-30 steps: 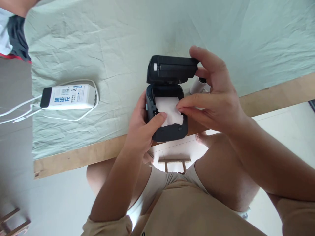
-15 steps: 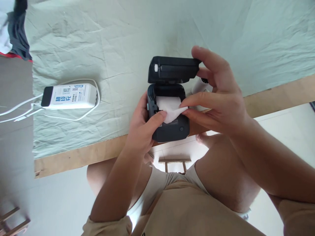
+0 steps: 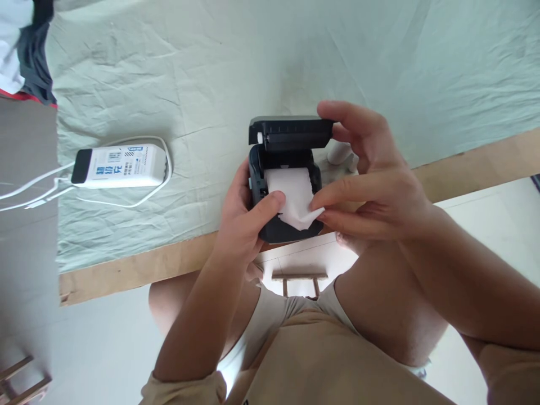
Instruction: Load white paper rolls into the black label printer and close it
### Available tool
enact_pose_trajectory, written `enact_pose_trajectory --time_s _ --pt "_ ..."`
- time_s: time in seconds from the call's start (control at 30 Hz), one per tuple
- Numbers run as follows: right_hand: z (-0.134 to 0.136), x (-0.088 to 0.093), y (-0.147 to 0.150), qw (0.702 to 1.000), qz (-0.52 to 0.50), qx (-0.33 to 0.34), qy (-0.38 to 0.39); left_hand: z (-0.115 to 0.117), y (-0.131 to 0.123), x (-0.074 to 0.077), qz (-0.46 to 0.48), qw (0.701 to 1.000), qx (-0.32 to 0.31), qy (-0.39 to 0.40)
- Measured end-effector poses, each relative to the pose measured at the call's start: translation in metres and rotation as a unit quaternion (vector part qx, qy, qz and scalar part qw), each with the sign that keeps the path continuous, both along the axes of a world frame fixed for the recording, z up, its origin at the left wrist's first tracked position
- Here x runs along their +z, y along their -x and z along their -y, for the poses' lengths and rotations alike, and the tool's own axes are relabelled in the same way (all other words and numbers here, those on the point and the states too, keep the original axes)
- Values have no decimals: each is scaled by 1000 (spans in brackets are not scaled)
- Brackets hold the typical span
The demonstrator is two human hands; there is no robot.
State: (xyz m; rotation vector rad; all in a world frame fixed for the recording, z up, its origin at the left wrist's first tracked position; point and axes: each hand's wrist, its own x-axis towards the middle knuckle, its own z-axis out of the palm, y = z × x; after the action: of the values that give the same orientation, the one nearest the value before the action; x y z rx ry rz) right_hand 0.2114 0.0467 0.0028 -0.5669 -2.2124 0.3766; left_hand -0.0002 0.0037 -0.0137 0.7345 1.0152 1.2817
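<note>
A small black portable printer (image 3: 276, 232) is held over the table's front edge, its lid (image 3: 291, 134) raised. White paper (image 3: 293, 188) comes out of its compartment and lies over the front of the body. My left hand (image 3: 247, 211) grips the printer's left side, with the thumb pressing on the paper. My right hand (image 3: 371, 174) pinches the paper's loose corner between thumb and finger, while its other fingers touch the lid's right end. Behind that hand, a white cylindrical object (image 3: 338, 152) on the table is partly hidden.
A white power bank (image 3: 122, 165) with a looped white cable (image 3: 169, 152) lies on the green tablecloth (image 3: 202, 73) at left. Dark and white fabric (image 3: 31, 56) hangs at the upper left corner. A wooden edge (image 3: 139, 264) runs along the table front.
The paper has been drawn further out toward me and now covers more of the printer's front. The lid has tilted lower, and my right hand has shifted slightly down.
</note>
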Motion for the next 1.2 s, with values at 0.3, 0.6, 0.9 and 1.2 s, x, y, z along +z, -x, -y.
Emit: enact_pose_trajectory --time_s 0.3,0.6,0.9,1.2 --pt "0 4 -9 999 18 -28 26 3 -1 4 -43 999 -3 8" --pt "7 3 3 1000 -3 -17 -5 6 4 -1 -24 1000 -6 4" --pt "21 4 23 953 -78 -105 274 10 -4 9 -3 1000 6 14" --pt "19 -3 27 893 -139 -80 421 10 2 1 -6 1000 -9 3"
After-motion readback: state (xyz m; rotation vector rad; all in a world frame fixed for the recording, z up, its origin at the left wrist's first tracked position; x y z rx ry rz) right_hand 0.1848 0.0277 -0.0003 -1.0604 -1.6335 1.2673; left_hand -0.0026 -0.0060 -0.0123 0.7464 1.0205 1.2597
